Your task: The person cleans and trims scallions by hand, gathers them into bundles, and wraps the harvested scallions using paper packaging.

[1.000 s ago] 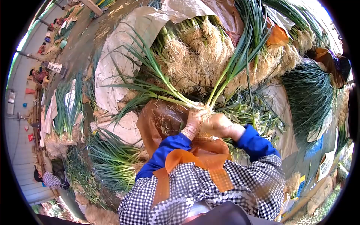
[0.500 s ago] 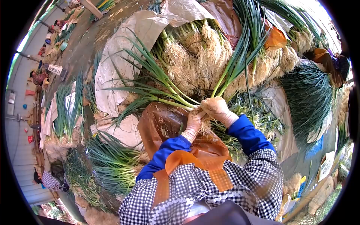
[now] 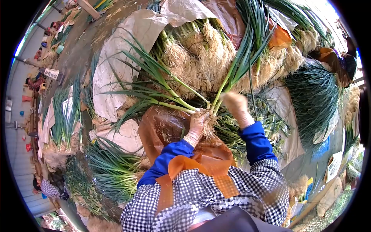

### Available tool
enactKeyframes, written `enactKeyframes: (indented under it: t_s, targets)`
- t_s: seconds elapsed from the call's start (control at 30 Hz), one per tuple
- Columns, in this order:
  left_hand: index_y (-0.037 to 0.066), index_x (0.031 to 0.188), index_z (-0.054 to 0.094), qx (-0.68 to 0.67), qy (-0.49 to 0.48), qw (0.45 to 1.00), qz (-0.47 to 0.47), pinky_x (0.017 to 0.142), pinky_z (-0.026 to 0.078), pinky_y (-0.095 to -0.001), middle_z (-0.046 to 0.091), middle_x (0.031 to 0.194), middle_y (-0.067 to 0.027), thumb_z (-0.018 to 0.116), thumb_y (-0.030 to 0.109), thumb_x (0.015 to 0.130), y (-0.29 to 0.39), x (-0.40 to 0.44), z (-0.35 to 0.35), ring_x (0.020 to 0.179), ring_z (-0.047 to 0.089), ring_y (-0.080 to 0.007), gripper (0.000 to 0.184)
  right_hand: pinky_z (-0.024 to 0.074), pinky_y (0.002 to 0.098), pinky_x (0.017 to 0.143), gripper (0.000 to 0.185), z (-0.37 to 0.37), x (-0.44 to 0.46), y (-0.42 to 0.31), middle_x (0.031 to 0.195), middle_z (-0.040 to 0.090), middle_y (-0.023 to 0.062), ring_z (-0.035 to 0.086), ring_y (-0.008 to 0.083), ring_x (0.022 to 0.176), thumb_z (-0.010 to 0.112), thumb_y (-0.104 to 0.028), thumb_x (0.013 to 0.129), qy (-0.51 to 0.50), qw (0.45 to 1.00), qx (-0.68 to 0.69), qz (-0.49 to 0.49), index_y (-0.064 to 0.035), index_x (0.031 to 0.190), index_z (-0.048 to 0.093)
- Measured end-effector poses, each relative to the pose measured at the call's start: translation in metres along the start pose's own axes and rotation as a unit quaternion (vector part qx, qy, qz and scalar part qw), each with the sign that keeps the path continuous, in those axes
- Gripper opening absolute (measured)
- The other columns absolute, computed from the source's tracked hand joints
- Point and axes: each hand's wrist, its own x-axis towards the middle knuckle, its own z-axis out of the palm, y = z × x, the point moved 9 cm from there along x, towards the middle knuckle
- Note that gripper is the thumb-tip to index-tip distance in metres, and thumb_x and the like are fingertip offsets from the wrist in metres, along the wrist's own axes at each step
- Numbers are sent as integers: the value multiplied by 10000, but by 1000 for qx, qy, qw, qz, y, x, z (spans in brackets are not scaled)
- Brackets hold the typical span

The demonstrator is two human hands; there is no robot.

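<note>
My left hand (image 3: pixel 198 123), gloved, is wrapped round the root ends of several green onions (image 3: pixel 177 98). Their stems spread apart in a V, leaves fanning to the upper left and upper right. Pale roots (image 3: pixel 210 127) hang beside the fingers. My right hand (image 3: pixel 235 103), also gloved, is raised just right of the stems and smeared by motion, so its fingers cannot be made out. Under the hands a brown plastic apron (image 3: pixel 162 125) covers my lap. Loose stripped leaves (image 3: pixel 235 133) lie below my right forearm.
A heap of green onions, with thick pale roots (image 3: pixel 206 50) facing me, lies ahead under a whitish sheet (image 3: pixel 116 65). More bunches lie at the left (image 3: pixel 112 166) and right (image 3: pixel 315 102). Other people (image 3: pixel 50 188) sit at the far left and upper right.
My right hand has come off the held green onions and moved up and to the right. The left hand keeps its hold, and the stems' bases now show between the hands.
</note>
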Motion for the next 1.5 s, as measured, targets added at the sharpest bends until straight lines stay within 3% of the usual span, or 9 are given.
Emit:
enactKeyframes:
  t_s: [0.07,0.3,0.43,0.57,0.67,0.8,0.9,1.07,1.5]
  targets:
    - [-26,960,588,9,17,1000,3,698,535,-269,626,877,-76,569,-37,836,3,-3,3,742,612,-153,126,460,348,419,226,-61,6,-2,665,601,45,602,212,519,502,-292,867,142,890,433,13,-128,716,540]
    - [-18,908,644,96,16,993,65,619,498,-253,634,784,-53,585,74,853,5,2,-12,688,586,-123,122,507,386,528,161,-24,6,-62,736,639,91,637,270,661,540,-229,788,-88,893,394,-198,-104,816,637]
    - [22,1008,587,3,35,999,-7,637,536,-299,629,869,-80,533,32,876,-1,0,-6,740,612,-182,143,501,342,690,121,-50,-78,-98,782,623,134,610,248,732,586,-137,827,-231,568,757,-225,-39,881,631]
    - [62,1033,581,-10,-58,997,-47,627,531,-284,619,835,-76,539,39,869,-2,2,6,727,608,-175,171,492,322,709,171,-18,-86,-22,833,651,129,618,213,761,566,-178,860,-186,589,771,-156,-22,905,619]
    - [31,1107,573,85,-118,952,-269,677,534,-298,637,923,-89,593,86,843,-30,-9,-2,789,623,-176,270,480,346,745,281,41,-95,149,888,629,169,613,261,825,614,-286,838,105,792,447,403,-31,956,624]
    - [-37,1148,522,44,-221,921,-319,806,510,-340,615,1015,-137,591,-5,759,11,-62,74,892,613,-221,396,482,351,668,264,132,-124,111,826,603,136,580,257,768,532,-286,888,59,693,578,427,-39,951,602]
    - [29,1104,521,34,-208,974,-87,735,491,-296,547,898,-73,631,24,660,72,-69,84,788,551,-170,457,491,280,585,164,93,-113,-21,811,601,67,559,137,684,445,-207,904,-362,782,484,-154,-96,932,562]
    - [5,1225,456,-43,-228,973,-14,806,468,-236,487,974,-65,591,5,702,110,-68,104,932,505,-146,540,490,279,636,184,66,5,179,881,646,70,581,136,724,527,-243,890,-111,906,245,328,-98,974,604]
    - [11,1101,551,-97,-100,968,-210,814,523,-370,614,998,-115,503,48,897,-31,-28,53,885,618,-227,212,433,250,605,372,75,-35,6,671,592,13,530,105,632,633,-394,831,-79,525,759,377,-24,793,625]
